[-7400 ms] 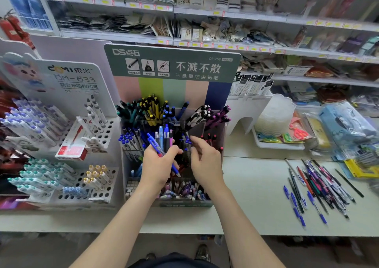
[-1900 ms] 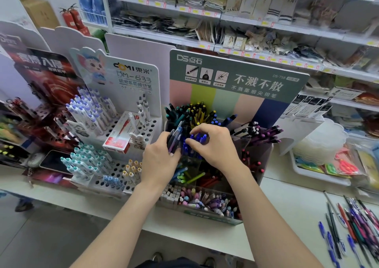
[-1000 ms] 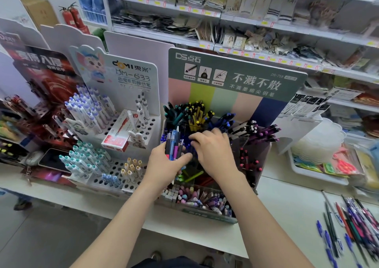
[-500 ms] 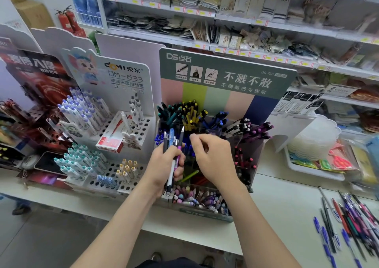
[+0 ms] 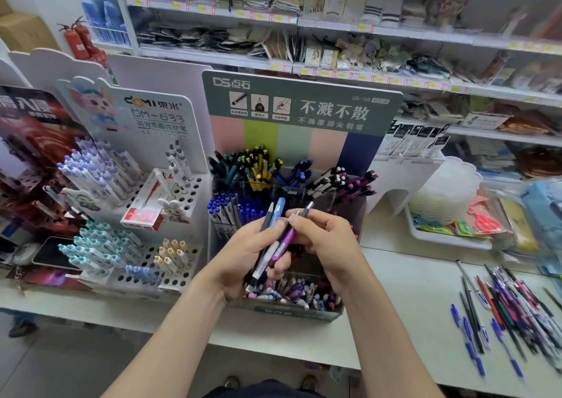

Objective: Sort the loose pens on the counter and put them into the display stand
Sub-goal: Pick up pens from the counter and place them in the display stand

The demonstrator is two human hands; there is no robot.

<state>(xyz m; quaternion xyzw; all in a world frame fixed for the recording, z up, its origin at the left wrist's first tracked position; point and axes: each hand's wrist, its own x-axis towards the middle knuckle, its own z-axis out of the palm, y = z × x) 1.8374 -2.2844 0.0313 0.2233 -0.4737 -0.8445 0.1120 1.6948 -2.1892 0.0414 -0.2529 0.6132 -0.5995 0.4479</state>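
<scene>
My left hand (image 5: pixel 243 254) grips a small bunch of pens (image 5: pixel 275 239) in front of the display stand (image 5: pixel 301 108); a light blue one, a dark one and a purple one stick up from it. My right hand (image 5: pixel 328 239) pinches the top of one pen in that bunch, near its silver tip. The stand has a green header and clear compartments filled with green, yellow, blue, black and purple pens. Several loose pens (image 5: pixel 504 306) lie spread on the white counter (image 5: pixel 410 300) at the right.
A white holed pen rack (image 5: pixel 137 215) with a red box stands left of the stand. A white tray (image 5: pixel 447 236) with plastic items sits at the back right. Store shelves (image 5: pixel 334 29) rise behind the counter, and the floor lies below its front edge.
Both hands have drawn back a little from the stand's compartments. My right hand has closed its fingertips on a pen in the left hand's bunch. The camera has shifted slightly.
</scene>
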